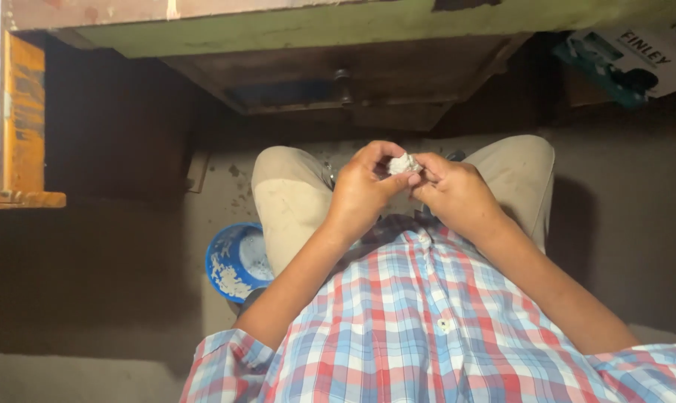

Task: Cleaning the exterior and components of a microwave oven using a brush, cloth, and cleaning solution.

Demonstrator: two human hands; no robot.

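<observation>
1. Left hand [364,190] and right hand [450,194] pinched together on white lump [404,163], held over the lap, fingertips meeting for fine kneading.
2. Blue bowl [237,261] on floor beside left knee, within reach.

Dim warm light, deep shadows left, slightly soft focus.

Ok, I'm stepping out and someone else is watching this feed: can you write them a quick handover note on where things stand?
Left hand: fingers closed on the small white lump, held over the lap.
Right hand: pinching the same lump from the other side.
Blue bowl: on the floor by the person's left knee, with white paste smeared inside.
Done: one lump is in the hands, being worked.
Left: paste remains in the bowl. Whether the lump is finished cannot be told.
</observation>
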